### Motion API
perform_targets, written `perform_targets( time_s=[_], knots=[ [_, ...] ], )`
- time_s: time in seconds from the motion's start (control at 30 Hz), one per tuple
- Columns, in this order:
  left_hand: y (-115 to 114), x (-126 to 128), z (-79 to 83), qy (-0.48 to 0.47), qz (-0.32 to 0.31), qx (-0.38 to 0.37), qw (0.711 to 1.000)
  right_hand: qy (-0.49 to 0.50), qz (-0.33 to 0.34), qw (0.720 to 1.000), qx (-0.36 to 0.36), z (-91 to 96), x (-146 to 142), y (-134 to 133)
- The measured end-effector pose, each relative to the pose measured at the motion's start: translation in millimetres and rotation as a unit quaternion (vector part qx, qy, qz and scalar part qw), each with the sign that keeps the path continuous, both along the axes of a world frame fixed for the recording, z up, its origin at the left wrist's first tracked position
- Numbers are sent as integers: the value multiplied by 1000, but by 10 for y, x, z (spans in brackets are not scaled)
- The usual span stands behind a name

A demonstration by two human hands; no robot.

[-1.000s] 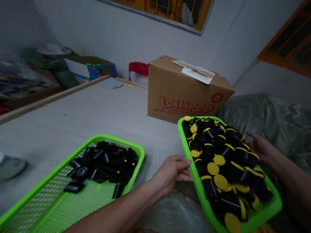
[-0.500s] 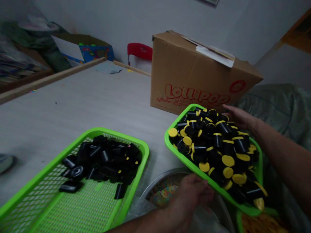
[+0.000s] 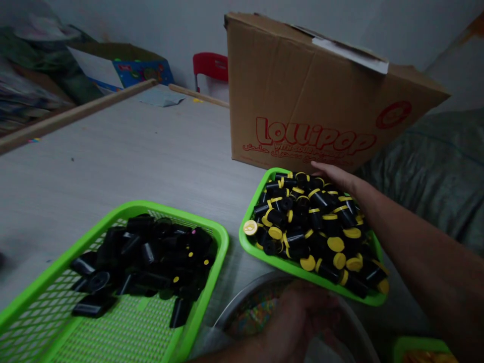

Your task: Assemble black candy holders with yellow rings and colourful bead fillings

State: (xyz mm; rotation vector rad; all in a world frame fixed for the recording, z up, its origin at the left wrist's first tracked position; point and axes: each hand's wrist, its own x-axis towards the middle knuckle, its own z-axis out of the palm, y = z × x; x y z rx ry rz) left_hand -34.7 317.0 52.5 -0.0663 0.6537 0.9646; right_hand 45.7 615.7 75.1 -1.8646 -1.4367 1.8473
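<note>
- Right hand (image 3: 335, 177) is up against the far side of the fuller green basket (image 3: 291, 265), fingers stretched out along the edge. Most of the grip is hidden, so I can't tell if it's actually clamped on.
- Left hand (image 3: 302, 312) is dark and blurry, just on the near side of that same basket and over a metal bowl (image 3: 233, 303). Can't tell if it's closed on anything, or even touching the basket.
- That basket is heaped with black containers with yellow lids (image 3: 315, 220), lying every which way. It's right in front of the cardboard box (image 3: 302, 85) with red "Lollipop" print.
- Bowl's got some small colourful stuff (image 3: 251, 318) in it, too murky to name.
- Left of the bowl, another green basket (image 3: 218, 267) with black pieces (image 3: 149, 253) piled at its far end, sitting on the worktop (image 3: 151, 156).
- Way back, past the worktop: a red chair (image 3: 212, 65).
</note>
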Motion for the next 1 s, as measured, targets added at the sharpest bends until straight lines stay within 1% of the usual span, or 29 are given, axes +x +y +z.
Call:
perform_targets(
  time_s=[0.13, 0.2, 0.23, 0.3, 0.37, 0.43, 0.5, 0.57, 0.67, 0.73, 0.8, 0.9, 1.0],
  knots=[
    [43, 9, -79, 16, 2, -56, 998, 20, 35, 999, -27, -146, -48, 64],
    [70, 1, -98, 36, -14, -68, 997, 10, 54, 998, -20, -179, -56, 102],
    [80, -12, -107, 51, -26, -67, 996, -2, 74, 997, -2, -181, -57, 122],
    [93, -59, -126, 97, -46, -59, 993, -36, 119, 990, 65, -153, -53, 162],
    [94, -129, -135, 140, -57, -40, 988, -68, 143, 977, 145, -78, -32, 193],
    [82, -210, -122, 169, -60, -15, 984, -89, 140, 965, 205, 40, 24, 193],
    [56, -294, -79, 187, -73, 20, 979, -104, 130, 952, 256, 188, 133, 132],
    [17, -372, -14, 203, -100, 48, 973, -126, 125, 935, 309, 343, 294, -6],
    [-52, -456, 99, 251, -137, 71, 956, -174, 125, 907, 362, 531, 583, -335],
    [-95, -476, 184, 313, -146, 104, 933, -209, 136, 894, 371, 608, 763, -590],
    [-138, -468, 288, 381, -141, 169, 898, -235, 159, 886, 367, 653, 908, -839],
    [-225, -431, 468, 481, -121, 279, 823, -256, 196, 872, 368, 688, 1047, -1186],
    [-354, -401, 605, 554, -115, 354, 745, -272, 223, 857, 375, 698, 1115, -1517]
  ],
)
